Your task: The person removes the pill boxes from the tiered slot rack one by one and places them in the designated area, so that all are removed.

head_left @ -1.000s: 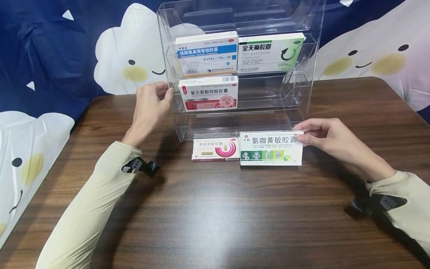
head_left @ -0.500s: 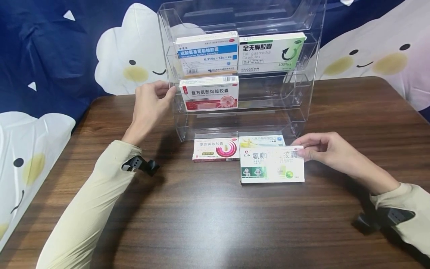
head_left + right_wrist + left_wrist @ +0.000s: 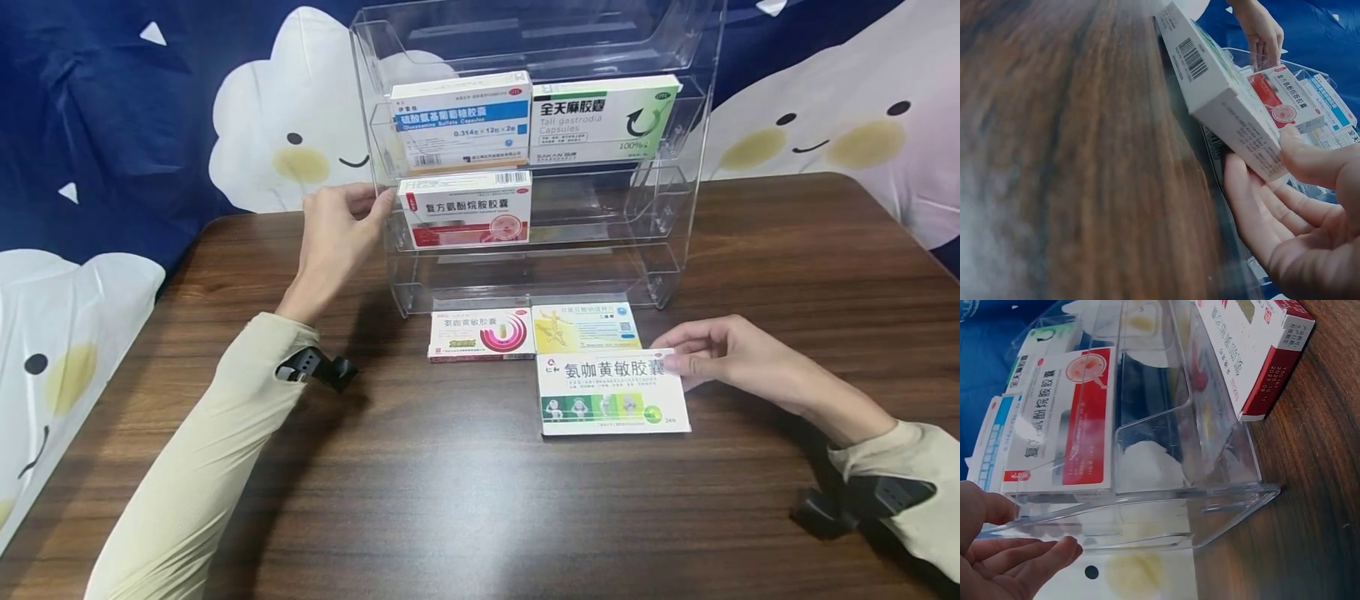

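Note:
At the left side of a clear plastic display rack (image 3: 585,227), my left hand (image 3: 337,242) pinches the side panel, thumb inside and fingers outside in the left wrist view (image 3: 1016,556). My right hand (image 3: 738,367) holds a white-and-green medicine box (image 3: 611,400) by its right end, between thumb and fingers. That box is tilted, in front of the rack, its lower edge low over the table; whether it touches is unclear. Just behind it lies a yellow-and-white medicine box (image 3: 585,327), and left of that a white box with a pink ring (image 3: 480,333).
On the rack's middle tier stands a red-and-white medicine box (image 3: 465,212). Above it are a blue-and-white box (image 3: 461,125) and a green-and-white box (image 3: 603,123). The brown wooden table (image 3: 465,517) extends toward me. A blue cloth with clouds (image 3: 112,125) hangs behind.
My right hand has drawn the white-and-green box toward me, away from the rack, uncovering the yellow-and-white box behind it. The left hand keeps its grip on the rack.

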A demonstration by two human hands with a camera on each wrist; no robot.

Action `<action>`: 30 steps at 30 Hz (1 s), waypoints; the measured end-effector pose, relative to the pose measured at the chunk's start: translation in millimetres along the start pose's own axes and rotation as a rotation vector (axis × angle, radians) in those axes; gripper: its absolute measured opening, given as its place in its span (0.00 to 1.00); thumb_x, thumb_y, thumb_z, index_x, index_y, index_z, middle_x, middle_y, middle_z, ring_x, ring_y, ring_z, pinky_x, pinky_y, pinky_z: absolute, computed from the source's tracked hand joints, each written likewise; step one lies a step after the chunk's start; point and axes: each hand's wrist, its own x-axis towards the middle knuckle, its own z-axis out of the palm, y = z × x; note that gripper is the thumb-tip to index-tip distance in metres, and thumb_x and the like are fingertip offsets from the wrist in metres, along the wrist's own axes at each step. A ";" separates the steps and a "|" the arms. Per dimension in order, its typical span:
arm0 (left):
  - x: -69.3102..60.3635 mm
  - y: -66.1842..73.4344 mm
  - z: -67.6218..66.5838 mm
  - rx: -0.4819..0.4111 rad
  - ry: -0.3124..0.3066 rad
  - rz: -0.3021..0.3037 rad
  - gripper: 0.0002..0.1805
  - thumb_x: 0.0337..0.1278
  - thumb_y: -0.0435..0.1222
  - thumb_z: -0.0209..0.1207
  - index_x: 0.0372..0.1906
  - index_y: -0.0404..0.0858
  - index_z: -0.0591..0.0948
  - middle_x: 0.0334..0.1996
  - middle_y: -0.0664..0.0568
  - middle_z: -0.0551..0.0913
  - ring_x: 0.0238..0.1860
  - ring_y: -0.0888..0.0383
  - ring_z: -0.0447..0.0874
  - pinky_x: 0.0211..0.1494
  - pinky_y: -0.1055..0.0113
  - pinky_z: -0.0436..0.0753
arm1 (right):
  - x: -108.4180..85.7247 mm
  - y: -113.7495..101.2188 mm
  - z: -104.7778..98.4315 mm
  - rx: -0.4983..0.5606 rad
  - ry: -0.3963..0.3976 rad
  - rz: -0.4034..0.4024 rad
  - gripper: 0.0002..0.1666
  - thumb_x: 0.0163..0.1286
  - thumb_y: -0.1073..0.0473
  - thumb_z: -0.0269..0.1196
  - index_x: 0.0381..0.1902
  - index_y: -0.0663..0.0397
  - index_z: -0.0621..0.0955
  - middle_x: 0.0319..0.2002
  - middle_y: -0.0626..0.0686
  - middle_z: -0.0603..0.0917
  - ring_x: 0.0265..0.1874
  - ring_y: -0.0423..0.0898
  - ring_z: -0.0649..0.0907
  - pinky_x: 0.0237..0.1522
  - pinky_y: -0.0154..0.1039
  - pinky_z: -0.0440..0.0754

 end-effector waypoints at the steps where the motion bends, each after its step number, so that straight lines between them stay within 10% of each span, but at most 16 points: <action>1: 0.1 0.2 0.4 0.002 -0.004 -0.005 0.18 0.67 0.42 0.55 0.53 0.36 0.82 0.46 0.43 0.85 0.46 0.55 0.86 0.48 0.64 0.81 | 0.0 0.1 -0.3 0.007 -0.015 0.008 0.19 0.70 0.68 0.58 0.53 0.80 0.73 0.39 0.52 0.88 0.34 0.47 0.87 0.34 0.43 0.84; 19: -2.0 -0.1 3.5 0.045 0.016 0.033 0.18 0.69 0.42 0.51 0.51 0.36 0.84 0.41 0.43 0.87 0.38 0.55 0.86 0.33 0.73 0.73 | -1.4 -10.1 6.3 -0.191 0.102 0.113 0.23 0.70 0.60 0.61 0.56 0.71 0.73 0.29 0.56 0.83 0.23 0.47 0.83 0.27 0.42 0.84; 23: -2.4 -0.2 3.6 0.045 0.021 0.032 0.17 0.69 0.42 0.52 0.51 0.37 0.84 0.41 0.43 0.87 0.38 0.55 0.85 0.35 0.72 0.73 | -5.9 -16.8 11.4 -0.415 0.224 -0.038 0.17 0.66 0.58 0.65 0.50 0.60 0.80 0.27 0.49 0.85 0.20 0.41 0.81 0.24 0.37 0.80; 30: -1.9 0.2 3.6 0.036 0.021 0.031 0.18 0.69 0.42 0.52 0.52 0.37 0.84 0.42 0.43 0.86 0.40 0.55 0.86 0.38 0.71 0.75 | -7.0 -28.8 28.7 -0.749 0.292 -0.605 0.23 0.50 0.60 0.75 0.46 0.52 0.83 0.45 0.48 0.85 0.44 0.43 0.82 0.53 0.23 0.70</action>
